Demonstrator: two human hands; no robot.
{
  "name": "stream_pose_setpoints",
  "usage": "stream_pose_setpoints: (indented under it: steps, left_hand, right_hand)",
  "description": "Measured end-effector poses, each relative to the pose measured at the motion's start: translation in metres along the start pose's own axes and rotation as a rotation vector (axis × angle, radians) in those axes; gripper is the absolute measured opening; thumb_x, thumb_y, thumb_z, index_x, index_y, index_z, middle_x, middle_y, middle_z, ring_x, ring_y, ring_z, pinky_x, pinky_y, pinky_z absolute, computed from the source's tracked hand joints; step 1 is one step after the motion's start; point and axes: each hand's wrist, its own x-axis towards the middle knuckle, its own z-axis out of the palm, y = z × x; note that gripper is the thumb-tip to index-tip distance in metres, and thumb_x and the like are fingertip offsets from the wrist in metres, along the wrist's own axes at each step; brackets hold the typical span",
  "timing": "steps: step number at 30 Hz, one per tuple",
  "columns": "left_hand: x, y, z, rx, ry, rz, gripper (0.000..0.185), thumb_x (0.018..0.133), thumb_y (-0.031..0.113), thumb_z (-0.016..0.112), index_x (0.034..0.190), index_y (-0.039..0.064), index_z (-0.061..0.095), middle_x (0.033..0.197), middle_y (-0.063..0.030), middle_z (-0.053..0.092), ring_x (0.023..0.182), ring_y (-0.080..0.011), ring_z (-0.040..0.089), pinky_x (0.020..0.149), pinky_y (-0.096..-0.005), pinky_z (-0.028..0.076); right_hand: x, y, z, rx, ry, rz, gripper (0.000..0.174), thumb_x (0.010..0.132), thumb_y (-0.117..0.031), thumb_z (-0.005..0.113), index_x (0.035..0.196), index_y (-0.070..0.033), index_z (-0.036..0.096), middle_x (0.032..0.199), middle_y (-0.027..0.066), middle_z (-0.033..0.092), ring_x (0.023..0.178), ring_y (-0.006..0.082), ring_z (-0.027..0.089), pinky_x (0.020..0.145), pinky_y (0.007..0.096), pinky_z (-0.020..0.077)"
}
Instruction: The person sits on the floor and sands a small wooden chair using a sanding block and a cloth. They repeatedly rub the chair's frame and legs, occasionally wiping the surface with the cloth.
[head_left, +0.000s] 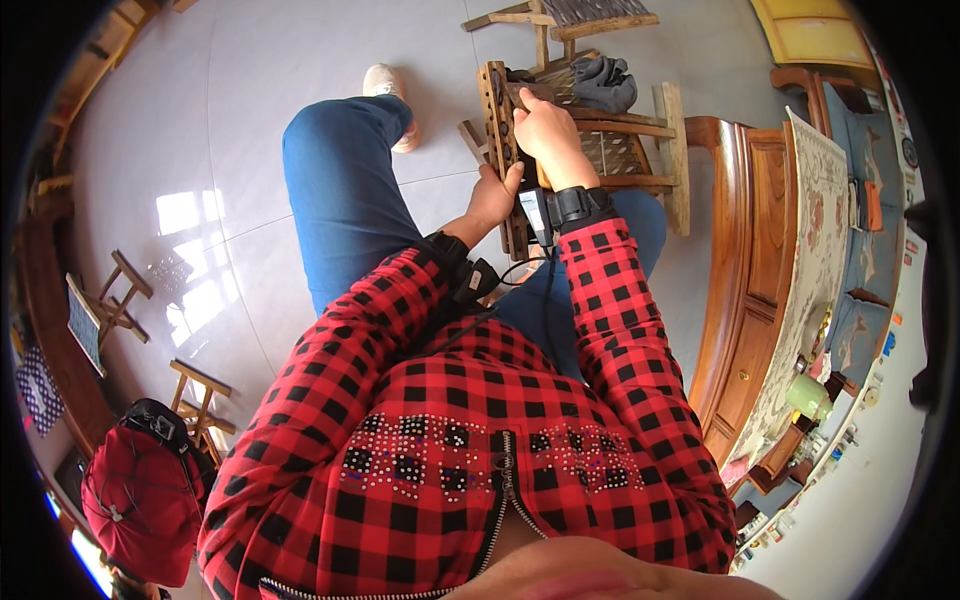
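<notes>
Before my knees is a wooden folding stool (491, 112) with a woven strap seat and a row of dark strap loops along one rail. My left hand (493, 196) grips the near part of that rail, thumb on top. My right hand (550, 136) lies over the stool beyond it, index finger extended and the other fingers curled. Beneath its fingertips is a brown piece (541, 91), perhaps cloth; whether the hand grips it is hidden. A crumpled dark grey cloth (604, 84) rests just past the right hand. Both wrists wear black bands, with cables running from small devices (535, 216).
Another wooden stool (600, 28) stands beyond. At right is a wooden cabinet (757, 300) under a patterned cloth (802, 247). To the left are folding stools (112, 307) and a red backpack (139, 495). Grey floor tiles (247, 82) surround my feet.
</notes>
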Motion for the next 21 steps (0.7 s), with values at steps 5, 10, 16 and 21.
stream_pose_setpoints:
  steps: [5, 10, 16, 21]
  left_hand:
    - [0.000, 0.000, -0.001, 0.005, 0.002, -0.004, 0.077, 0.085, 0.060, 0.045, 0.111, -0.013, 0.036, 0.098, -0.0349, 0.059, 0.097, -0.0469, 0.057, 0.082, -0.0450, 0.046]
    - [0.001, 0.000, -0.001, -0.003, -0.005, -0.013, 0.077, 0.086, 0.060, 0.045, 0.111, -0.013, 0.036, 0.097, -0.0352, 0.059, 0.095, -0.0470, 0.058, 0.082, -0.0452, 0.046]
    - [0.000, 0.001, 0.000, -0.004, -0.005, -0.003, 0.077, 0.086, 0.059, 0.045, 0.110, -0.013, 0.036, 0.095, -0.0353, 0.059, 0.094, -0.0474, 0.058, 0.081, -0.0450, 0.046]
    - [0.001, -0.002, 0.001, -0.004, 0.007, 0.010, 0.077, 0.086, 0.059, 0.044, 0.109, -0.013, 0.036, 0.095, -0.0362, 0.059, 0.094, -0.0477, 0.058, 0.081, -0.0456, 0.046]
  right_hand:
    - [-0.010, 0.004, 0.003, -0.015, -0.015, -0.001, 0.043, 0.090, -0.029, 0.048, 0.132, -0.019, 0.048, 0.105, 0.0220, 0.062, 0.101, 0.0385, 0.058, 0.087, 0.0438, 0.0464]
    - [0.002, 0.000, 0.001, -0.035, -0.015, 0.024, 0.043, 0.090, -0.029, 0.047, 0.132, -0.019, 0.048, 0.104, 0.0209, 0.063, 0.100, 0.0381, 0.058, 0.086, 0.0439, 0.0469]
    - [0.002, 0.001, -0.001, -0.055, -0.029, 0.002, 0.044, 0.090, -0.029, 0.047, 0.133, -0.019, 0.047, 0.107, 0.0202, 0.062, 0.102, 0.0372, 0.058, 0.087, 0.0433, 0.0467]
    - [-0.008, 0.004, 0.000, -0.047, -0.046, 0.024, 0.044, 0.090, -0.029, 0.046, 0.133, -0.019, 0.047, 0.109, 0.0195, 0.062, 0.104, 0.0372, 0.057, 0.088, 0.0431, 0.0464]
